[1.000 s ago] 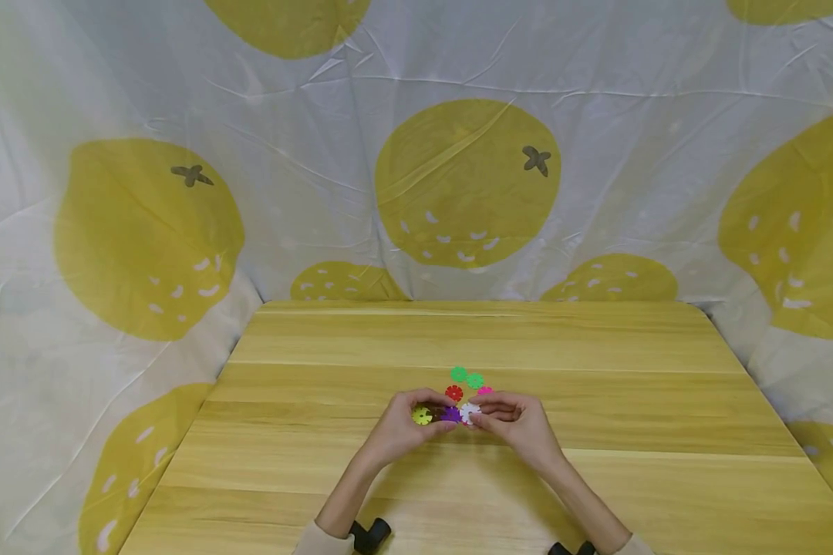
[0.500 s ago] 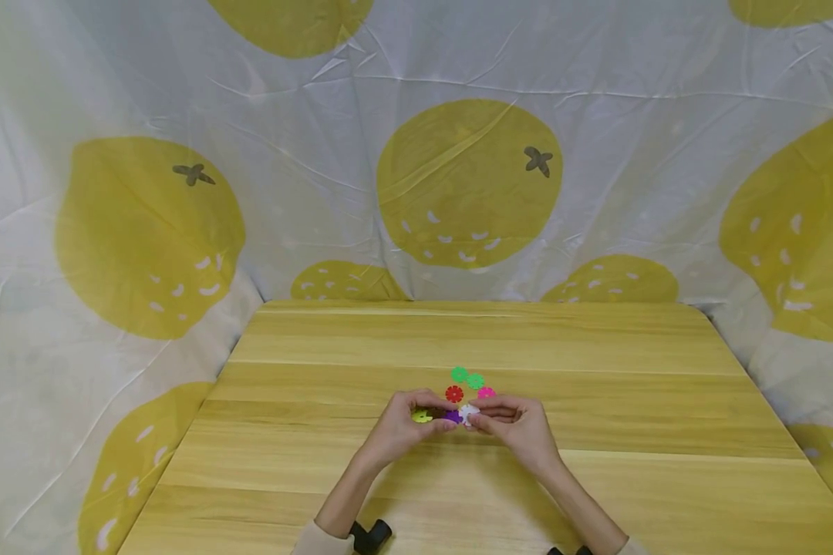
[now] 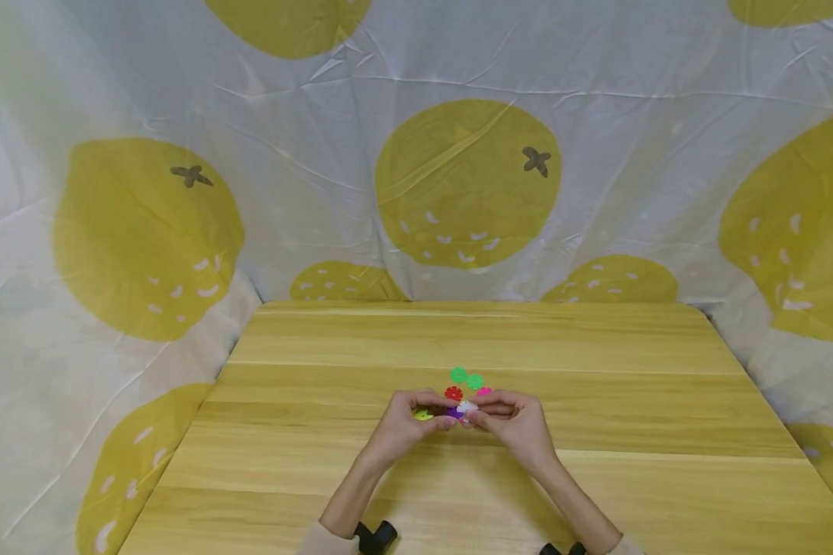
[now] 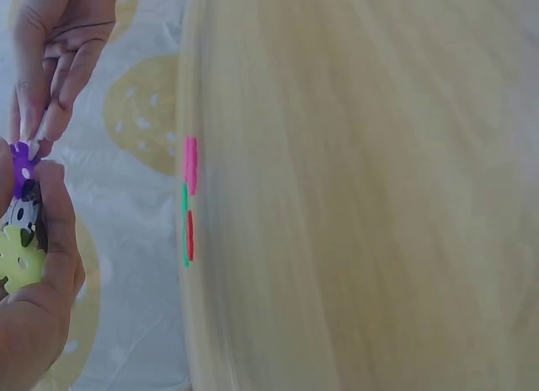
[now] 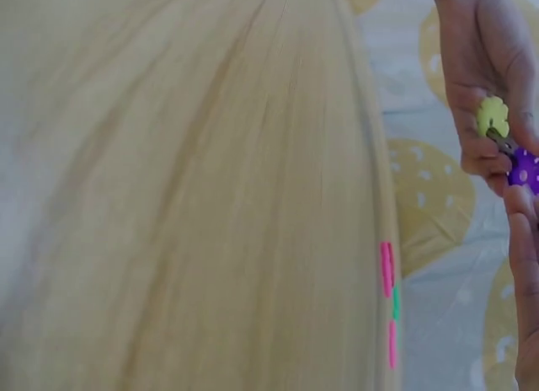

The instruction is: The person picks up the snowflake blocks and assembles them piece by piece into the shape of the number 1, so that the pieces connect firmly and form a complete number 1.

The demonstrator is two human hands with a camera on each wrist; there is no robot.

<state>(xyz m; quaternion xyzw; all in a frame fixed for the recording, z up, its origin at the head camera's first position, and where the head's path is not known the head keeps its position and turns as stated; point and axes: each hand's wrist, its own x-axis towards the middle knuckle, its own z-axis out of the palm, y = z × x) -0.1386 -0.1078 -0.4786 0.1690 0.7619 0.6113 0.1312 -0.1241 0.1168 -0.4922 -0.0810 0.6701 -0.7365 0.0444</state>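
Note:
My left hand (image 3: 404, 422) grips a short chain of notched plastic discs between thumb and fingers. The chain runs from a yellow disc (image 4: 18, 263) through a dark disc (image 5: 504, 141) to a purple disc (image 5: 524, 170). Facing it, my right hand (image 3: 522, 425) pinches a white notched disc (image 3: 467, 408) by its right side. The white disc is tilted, and its left edge overlaps the purple one in the head view. Both hands are raised above the table, fingertips close together. Fingers hide much of the dark disc.
Beyond the hands, a red disc (image 3: 453, 392), two green discs (image 3: 474, 381) and a pink disc (image 3: 484, 391) lie on the wooden table (image 3: 305, 385). A lemon-print cloth (image 3: 305, 169) hangs behind and beside the table. Black devices (image 3: 377, 537) sit at the wrists.
The white disc has gone from nearly face-on to tilted and shifted slightly left, over the purple disc's edge. The yellow disc has also tipped flatter. My right hand has edged left.

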